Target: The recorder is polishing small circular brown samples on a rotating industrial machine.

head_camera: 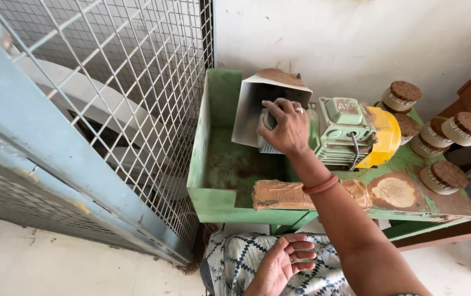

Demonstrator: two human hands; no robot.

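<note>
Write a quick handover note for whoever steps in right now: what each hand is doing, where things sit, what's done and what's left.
Right hand: resting on the machine's metal head, beside the grey chute, fingers curled over the ribbed part; nothing carried.
Left hand: empty, palm up, over the patterned cloth on the lap.
Motor, green and yellow, sits on the green bench.
Done: five brown-topped discs stand at the bench's right end.
Left: tray below the chute holds no disc, only brown residue.
</note>
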